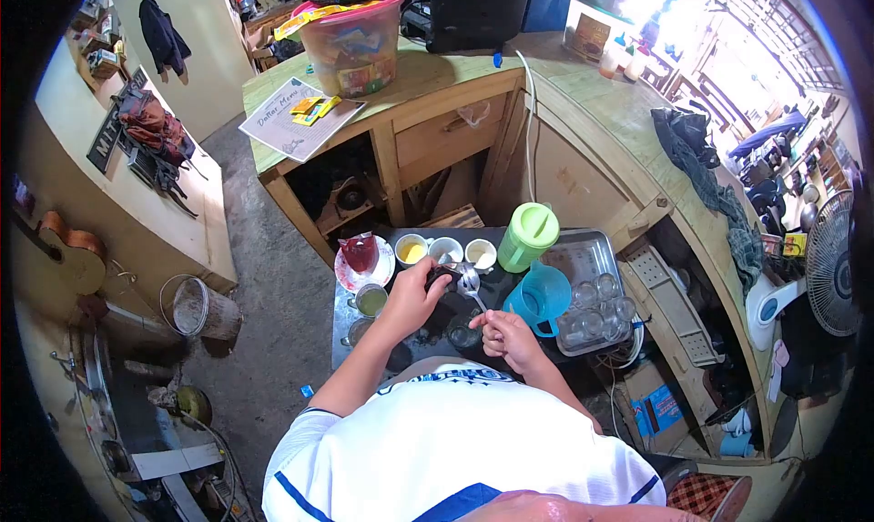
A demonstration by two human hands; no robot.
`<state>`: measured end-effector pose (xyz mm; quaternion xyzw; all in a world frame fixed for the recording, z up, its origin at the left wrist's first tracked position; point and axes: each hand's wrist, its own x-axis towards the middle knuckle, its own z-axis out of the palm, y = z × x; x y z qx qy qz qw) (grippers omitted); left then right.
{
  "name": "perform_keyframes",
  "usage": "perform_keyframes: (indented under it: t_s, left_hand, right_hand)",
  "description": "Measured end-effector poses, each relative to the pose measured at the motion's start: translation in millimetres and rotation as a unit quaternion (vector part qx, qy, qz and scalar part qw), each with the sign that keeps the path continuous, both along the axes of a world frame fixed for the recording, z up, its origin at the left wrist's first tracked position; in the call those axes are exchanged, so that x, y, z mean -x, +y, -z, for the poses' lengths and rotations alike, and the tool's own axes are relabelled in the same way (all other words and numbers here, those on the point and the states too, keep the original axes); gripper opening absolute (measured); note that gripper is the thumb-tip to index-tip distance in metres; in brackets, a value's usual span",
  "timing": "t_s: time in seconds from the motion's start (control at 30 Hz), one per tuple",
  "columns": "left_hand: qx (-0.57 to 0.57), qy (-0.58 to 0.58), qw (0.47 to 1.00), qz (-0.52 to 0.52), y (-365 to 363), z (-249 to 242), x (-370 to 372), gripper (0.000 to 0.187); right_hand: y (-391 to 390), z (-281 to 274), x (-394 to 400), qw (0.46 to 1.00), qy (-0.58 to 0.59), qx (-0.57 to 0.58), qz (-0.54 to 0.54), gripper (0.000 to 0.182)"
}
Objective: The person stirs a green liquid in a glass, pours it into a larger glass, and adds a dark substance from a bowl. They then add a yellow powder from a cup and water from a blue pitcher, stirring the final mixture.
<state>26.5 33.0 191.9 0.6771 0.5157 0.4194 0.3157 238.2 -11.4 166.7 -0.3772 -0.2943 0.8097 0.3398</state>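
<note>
My right hand is closed around the handle of a metal spoon, its bowl pointing away from me. Close to that bowl, my left hand grips a small dark, shiny item whose kind I cannot make out. Just beyond stand a cup with yellow contents, a second white cup and a third white cup. A green lidded pitcher and a blue pitcher are to the right. Below the spoon, a clear glass sits on the dark table.
A red packet rests on a plate at left, near a glass mug. Several glasses fill part of a metal tray. Wooden counters surround the table; a bucket stands on the floor.
</note>
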Motion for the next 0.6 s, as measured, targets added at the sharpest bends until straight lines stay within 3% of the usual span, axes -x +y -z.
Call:
perform_keyframes:
  t_s: [0.07,0.27,0.33,0.4,0.47,0.6]
  left_hand:
    - [0.045,0.043,0.998,-0.014,2.0,-7.5,0.9,0.024]
    - [0.039,0.092,0.993,-0.063,17.6,21.1,13.9,0.026]
    - [0.007,0.070,0.994,-0.086,25.9,40.3,27.1,0.025]
    - [-0.045,0.121,0.977,-0.167,34.3,50.2,45.7,0.024]
    - [-0.043,0.153,0.968,-0.196,40.4,53.5,65.8,0.022]
    - [-0.022,0.157,0.973,-0.167,51.2,87.6,100.5,0.029]
  right_hand:
    - [-2.0,-1.1,0.6,1.000,0.005,0.016,-0.003,0.037]
    - [-4.1,4.1,-2.0,0.996,0.045,0.061,-0.035,0.038]
    - [-3.8,6.8,-4.0,0.997,0.028,0.056,-0.036,0.034]
    - [-4.5,6.6,-5.0,0.998,0.012,0.053,-0.036,0.031]
    - [-5.8,3.2,-5.2,0.992,-0.110,-0.050,-0.021,0.023]
    - [-3.5,32.2,-20.1,0.973,-0.207,-0.100,-0.009,0.029]
